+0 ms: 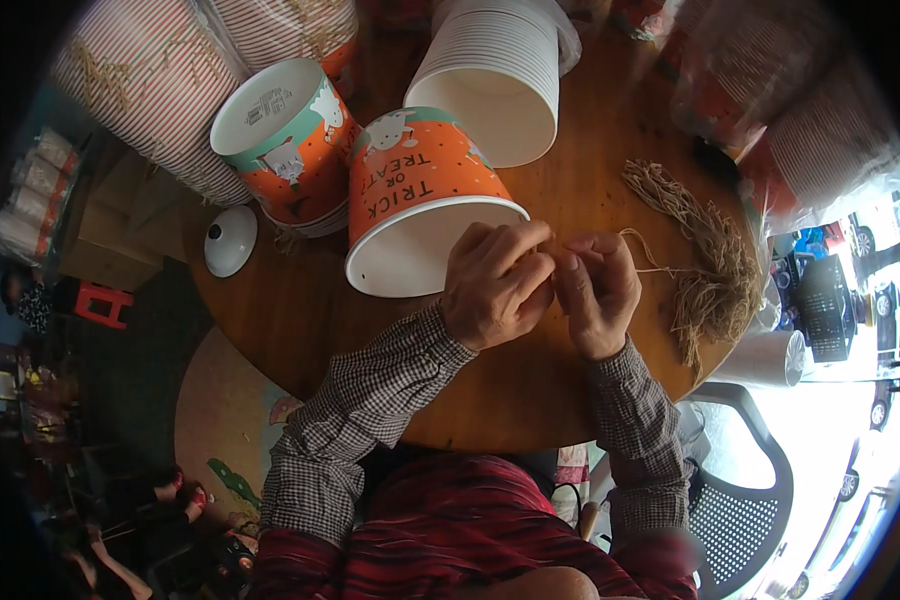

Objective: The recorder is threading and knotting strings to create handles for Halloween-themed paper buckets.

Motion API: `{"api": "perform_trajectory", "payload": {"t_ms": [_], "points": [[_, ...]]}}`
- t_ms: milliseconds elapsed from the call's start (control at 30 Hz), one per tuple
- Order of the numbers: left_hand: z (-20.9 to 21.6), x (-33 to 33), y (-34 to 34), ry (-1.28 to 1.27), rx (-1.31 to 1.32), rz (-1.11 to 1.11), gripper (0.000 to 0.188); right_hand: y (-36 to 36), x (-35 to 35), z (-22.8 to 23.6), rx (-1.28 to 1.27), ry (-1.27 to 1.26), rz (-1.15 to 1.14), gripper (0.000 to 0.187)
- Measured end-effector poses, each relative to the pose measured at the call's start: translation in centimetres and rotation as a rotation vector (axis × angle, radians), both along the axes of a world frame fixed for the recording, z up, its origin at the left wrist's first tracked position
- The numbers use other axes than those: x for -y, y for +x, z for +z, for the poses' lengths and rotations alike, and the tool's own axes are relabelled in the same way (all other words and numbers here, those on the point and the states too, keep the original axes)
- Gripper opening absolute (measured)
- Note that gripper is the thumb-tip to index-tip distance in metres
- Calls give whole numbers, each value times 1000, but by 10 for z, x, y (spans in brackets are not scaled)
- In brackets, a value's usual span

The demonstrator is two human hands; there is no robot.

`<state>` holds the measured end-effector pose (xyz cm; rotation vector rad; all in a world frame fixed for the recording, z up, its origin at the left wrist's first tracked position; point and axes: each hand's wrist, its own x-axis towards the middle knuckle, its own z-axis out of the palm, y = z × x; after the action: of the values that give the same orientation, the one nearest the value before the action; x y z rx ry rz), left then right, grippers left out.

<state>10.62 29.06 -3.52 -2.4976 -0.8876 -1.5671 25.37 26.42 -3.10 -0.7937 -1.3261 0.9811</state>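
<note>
An orange paper bucket [430, 170] with a green band and a white inside lies tilted on the table, its open mouth toward me. A small dark hole shows near its rim. My left hand [500, 285] is beside the rim's right end, fingers curled and pinched on a strand of twine. Close by, my right hand [600, 290] pinches the same strand between thumb and fingers, the two sets of fingertips almost meeting. From there the thin twine [660, 268] runs right to a loose tan bundle of twine [715, 275]. The exact grip is partly hidden by the fingers.
Another orange bucket [290, 150] stands upside down at left, near a white lid with a dark knob [231, 241]. White nested buckets [490, 100] lie behind. Tall stacks [150, 90] rise far left; plastic-wrapped stacks [820, 150] stand right. A grey chair [745, 500] is beside the round table.
</note>
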Motion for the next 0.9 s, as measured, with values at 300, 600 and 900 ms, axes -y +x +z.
{"api": "perform_trajectory", "payload": {"t_ms": [300, 600, 900], "points": [[-1, 1, 0, -90, -85, 21, 22, 10, -4, 0, -200, -92, 31, 8], [1, -1, -6, -29, -113, -365, 16, 20, -8, 3, -149, -137, 86, 9], [10, -15, -22, -33, -128, -114, 14, 10, -5, -4, -19, -154, 201, 12]]}}
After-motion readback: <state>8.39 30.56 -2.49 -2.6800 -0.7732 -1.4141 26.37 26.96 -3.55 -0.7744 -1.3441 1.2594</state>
